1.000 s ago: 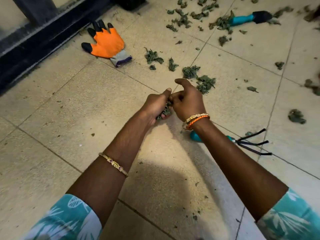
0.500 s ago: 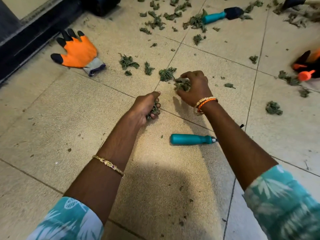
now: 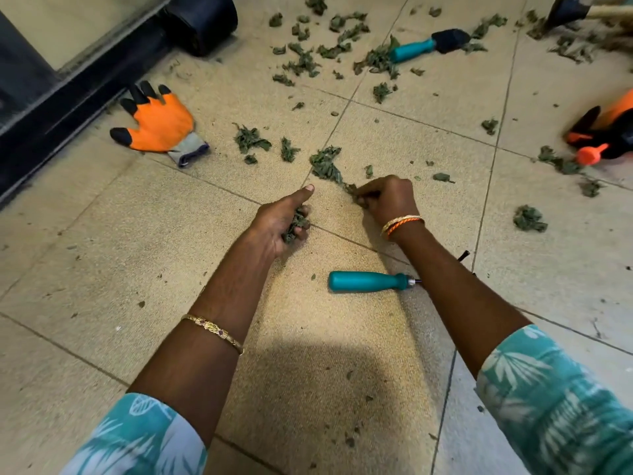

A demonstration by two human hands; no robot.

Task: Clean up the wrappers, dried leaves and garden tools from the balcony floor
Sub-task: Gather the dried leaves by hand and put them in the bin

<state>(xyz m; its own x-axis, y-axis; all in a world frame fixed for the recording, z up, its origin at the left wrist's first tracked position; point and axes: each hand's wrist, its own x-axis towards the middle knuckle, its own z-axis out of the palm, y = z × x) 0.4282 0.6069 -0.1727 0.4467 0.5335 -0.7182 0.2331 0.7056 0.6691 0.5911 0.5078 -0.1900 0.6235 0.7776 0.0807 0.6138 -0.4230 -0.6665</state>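
Green dried leaves (image 3: 295, 225) fill the left hand's (image 3: 279, 223) closed grip; right hand (image 3: 387, 197) pinches more.

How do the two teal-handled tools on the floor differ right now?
The near tool lies on bare tile by the right forearm, which hides its head; the far tool shows a dark head. Leaves crowd the far tool's handle end; the near tool's has almost none. Both lie flat, untouched.

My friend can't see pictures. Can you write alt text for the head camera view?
A person's left hand holds a clump of dried leaves while the right hand pinches more off a tiled balcony floor. An orange glove and a teal-handled tool lie nearby.
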